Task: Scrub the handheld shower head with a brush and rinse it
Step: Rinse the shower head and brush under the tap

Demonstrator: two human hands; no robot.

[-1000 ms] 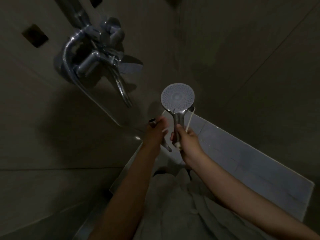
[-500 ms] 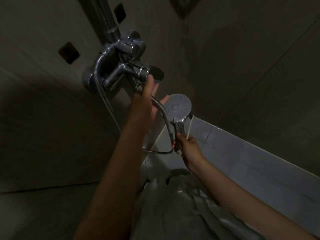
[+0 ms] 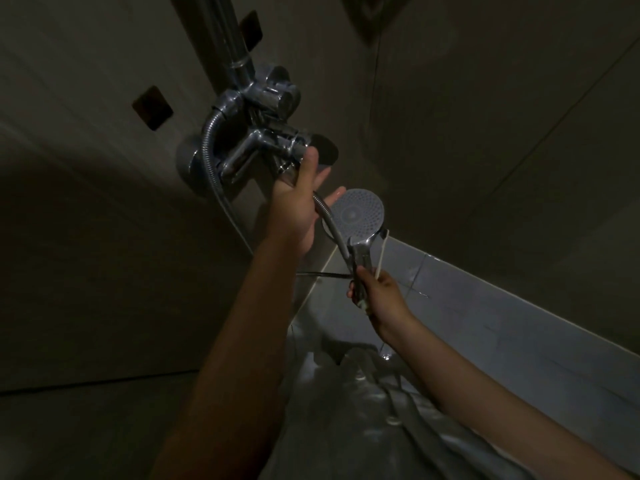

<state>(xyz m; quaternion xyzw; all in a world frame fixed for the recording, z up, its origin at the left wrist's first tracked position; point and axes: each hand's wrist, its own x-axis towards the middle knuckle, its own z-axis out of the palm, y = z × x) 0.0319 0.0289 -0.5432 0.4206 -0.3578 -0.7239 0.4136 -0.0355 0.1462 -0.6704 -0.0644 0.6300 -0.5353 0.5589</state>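
Right hand [image 3: 379, 296] clamps chrome handheld shower head [image 3: 360, 214] and thin white brush [image 3: 382, 249]. Left hand [image 3: 298, 209], fingers straight, reaches chrome tap lever [image 3: 327, 152]. Likely rinse step: turn water on.

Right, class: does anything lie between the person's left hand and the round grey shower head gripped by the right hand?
Yes. The ribbed chrome hose runs down between the left hand and the round grey shower head, passing in front of the palm; contact cannot be told.

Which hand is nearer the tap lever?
Left. The left hand is up at the lever, fingertips apparently touching it. The right hand is lower, gripping the shower head by its handle.
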